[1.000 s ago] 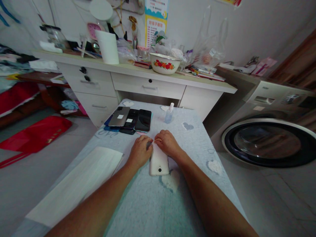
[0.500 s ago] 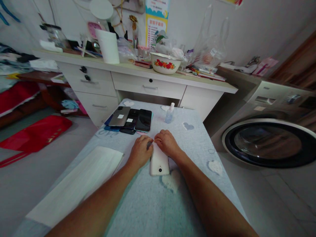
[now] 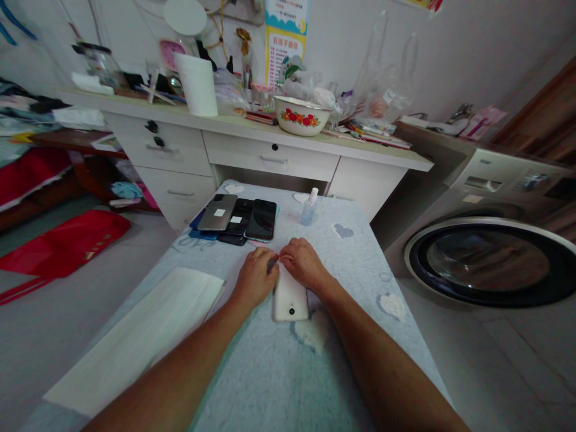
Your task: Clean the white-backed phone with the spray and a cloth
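Note:
A white smartphone [image 3: 290,295] lies back up on the cloth-covered table, its camera end toward me. At its far end my left hand [image 3: 257,273] is closed, thumb and fingers pinched together, with a small dark grey patch between thumb and forefinger that is too small to name. My right hand [image 3: 303,261] lies over the far right part of the phone, fingers curled in a pinch. Its fingertips meet those of the left hand at the phone's far edge. What the fingertips hold, if anything, is hidden.
Beyond my hands sit several stacked phones [image 3: 238,217] and a clear spray bottle [image 3: 308,209]. A white folded sheet [image 3: 144,336] lies on the left of the table. Behind stands a white desk [image 3: 274,157] with a flowered bowl [image 3: 302,117]; a washing machine [image 3: 490,240] is at the right.
My right hand has shifted very slightly to the left. The phone and my left hand stay practically in place.

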`<act>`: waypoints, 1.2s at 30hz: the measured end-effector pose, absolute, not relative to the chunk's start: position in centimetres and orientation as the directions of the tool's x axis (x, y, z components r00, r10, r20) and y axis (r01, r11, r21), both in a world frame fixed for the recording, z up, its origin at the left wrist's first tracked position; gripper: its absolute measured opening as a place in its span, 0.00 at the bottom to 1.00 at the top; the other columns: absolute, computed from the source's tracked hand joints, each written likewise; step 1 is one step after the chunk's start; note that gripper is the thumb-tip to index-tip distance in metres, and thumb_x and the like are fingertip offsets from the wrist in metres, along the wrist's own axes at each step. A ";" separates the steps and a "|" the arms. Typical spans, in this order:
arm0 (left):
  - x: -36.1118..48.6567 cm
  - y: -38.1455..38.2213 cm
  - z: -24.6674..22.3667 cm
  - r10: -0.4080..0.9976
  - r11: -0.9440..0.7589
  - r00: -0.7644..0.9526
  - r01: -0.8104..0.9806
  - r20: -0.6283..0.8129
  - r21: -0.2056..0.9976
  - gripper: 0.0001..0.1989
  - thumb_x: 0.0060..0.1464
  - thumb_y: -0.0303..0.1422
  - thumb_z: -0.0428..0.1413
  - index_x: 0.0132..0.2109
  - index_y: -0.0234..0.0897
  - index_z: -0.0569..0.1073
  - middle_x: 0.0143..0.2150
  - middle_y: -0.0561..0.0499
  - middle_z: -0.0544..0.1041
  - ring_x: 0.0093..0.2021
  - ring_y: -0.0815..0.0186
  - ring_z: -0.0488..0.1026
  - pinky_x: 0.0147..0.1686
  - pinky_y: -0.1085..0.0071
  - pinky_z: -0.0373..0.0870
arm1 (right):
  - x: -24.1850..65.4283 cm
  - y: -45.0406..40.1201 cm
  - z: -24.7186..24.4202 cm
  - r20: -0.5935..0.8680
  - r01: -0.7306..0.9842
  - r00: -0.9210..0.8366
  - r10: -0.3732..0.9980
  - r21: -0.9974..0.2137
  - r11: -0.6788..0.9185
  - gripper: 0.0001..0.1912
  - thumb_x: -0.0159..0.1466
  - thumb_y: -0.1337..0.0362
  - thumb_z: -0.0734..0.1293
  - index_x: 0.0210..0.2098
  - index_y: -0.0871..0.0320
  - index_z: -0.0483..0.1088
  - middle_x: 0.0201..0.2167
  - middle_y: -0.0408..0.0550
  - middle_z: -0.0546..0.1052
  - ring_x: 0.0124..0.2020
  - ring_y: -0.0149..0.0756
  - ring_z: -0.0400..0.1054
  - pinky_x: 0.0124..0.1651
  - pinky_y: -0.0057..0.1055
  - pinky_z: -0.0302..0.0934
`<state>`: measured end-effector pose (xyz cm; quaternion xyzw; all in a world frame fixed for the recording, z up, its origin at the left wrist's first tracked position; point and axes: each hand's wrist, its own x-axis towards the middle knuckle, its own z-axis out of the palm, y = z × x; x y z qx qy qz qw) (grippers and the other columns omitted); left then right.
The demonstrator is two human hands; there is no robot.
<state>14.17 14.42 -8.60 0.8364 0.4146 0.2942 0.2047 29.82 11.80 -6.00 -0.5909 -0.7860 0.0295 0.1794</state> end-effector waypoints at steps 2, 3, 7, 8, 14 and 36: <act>14.2 14.4 -8.6 0.814 -0.572 0.484 0.573 0.320 0.587 0.11 0.52 0.27 0.51 0.42 0.32 0.74 0.43 0.44 0.73 0.47 0.57 0.69 0.51 0.59 0.66 | 29.8 11.8 -6.0 0.243 0.913 -0.245 0.939 -0.268 0.308 0.09 0.65 0.68 0.62 0.37 0.59 0.75 0.32 0.48 0.72 0.38 0.36 0.61 0.45 0.31 0.51; 14.2 14.4 -8.6 0.815 -0.571 0.484 0.574 0.320 0.587 0.11 0.52 0.27 0.51 0.42 0.32 0.73 0.43 0.44 0.73 0.47 0.57 0.69 0.51 0.59 0.66 | 29.8 11.8 -6.0 0.239 0.912 -0.249 0.939 -0.269 0.310 0.09 0.65 0.68 0.62 0.37 0.59 0.75 0.32 0.48 0.72 0.38 0.36 0.61 0.45 0.31 0.51; 14.1 14.4 -8.7 0.824 -0.560 0.467 0.583 0.322 0.588 0.11 0.51 0.27 0.51 0.43 0.33 0.72 0.43 0.44 0.73 0.48 0.57 0.69 0.52 0.58 0.66 | 29.8 11.9 -6.1 0.239 0.924 -0.228 0.944 -0.252 0.287 0.10 0.66 0.67 0.61 0.37 0.59 0.75 0.32 0.49 0.72 0.38 0.36 0.61 0.46 0.32 0.51; 14.1 14.4 -8.7 0.824 -0.560 0.464 0.585 0.324 0.587 0.11 0.51 0.27 0.51 0.43 0.33 0.72 0.43 0.44 0.73 0.48 0.57 0.69 0.52 0.58 0.66 | 29.7 11.9 -6.1 0.243 0.929 -0.216 0.946 -0.248 0.276 0.11 0.66 0.67 0.61 0.37 0.59 0.76 0.32 0.49 0.72 0.39 0.37 0.61 0.46 0.33 0.51; 14.1 14.5 -8.9 0.821 -0.567 0.464 0.586 0.334 0.579 0.11 0.51 0.27 0.52 0.43 0.34 0.71 0.44 0.44 0.73 0.48 0.56 0.69 0.51 0.59 0.67 | 29.6 12.0 -6.3 0.248 0.932 -0.210 0.946 -0.242 0.271 0.11 0.66 0.67 0.61 0.37 0.58 0.76 0.33 0.50 0.72 0.39 0.37 0.62 0.46 0.33 0.52; 14.2 14.4 -8.6 0.818 -0.572 0.467 0.593 0.336 0.567 0.09 0.50 0.26 0.51 0.41 0.36 0.70 0.41 0.46 0.73 0.46 0.58 0.69 0.48 0.60 0.67 | 29.3 12.0 -6.0 0.239 0.937 -0.199 0.950 -0.239 0.256 0.10 0.65 0.67 0.62 0.37 0.57 0.76 0.34 0.49 0.72 0.39 0.37 0.61 0.46 0.33 0.51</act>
